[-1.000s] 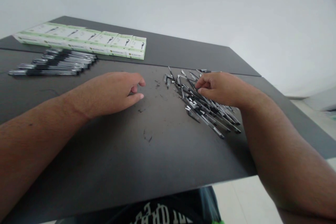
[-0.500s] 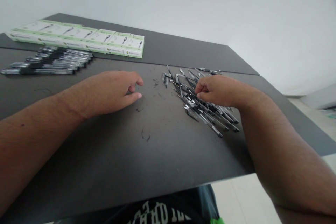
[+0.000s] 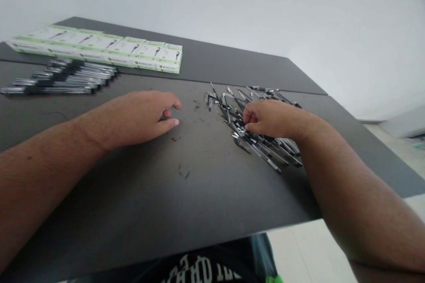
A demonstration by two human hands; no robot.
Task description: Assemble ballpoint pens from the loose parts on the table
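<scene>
My left hand [image 3: 146,115] hovers over the grey table, thumb and index finger apart with nothing between them. To its right lies a jumbled heap of black-and-clear pens, loose barrels, caps and thin refills [image 3: 265,152]. Over the middle of this heap is my right hand [image 3: 270,117], its fingers curled in and the thumb close to them. Whatever the right fingertips pinch, if anything, blends into the pens beneath and cannot be made out. A neat row of assembled pens [image 3: 66,77] lies beyond my left forearm.
Several white-and-green pen boxes [image 3: 129,53] stand in a row at the back left. Small dark scraps [image 3: 183,171] are scattered across the grey table [image 3: 199,203]. A white wall [image 3: 212,13] rises behind, and the table's front edge is near my body.
My right hand has shifted slightly left and nearer to me over the heap, uncovering pens behind it. The left hand has barely moved.
</scene>
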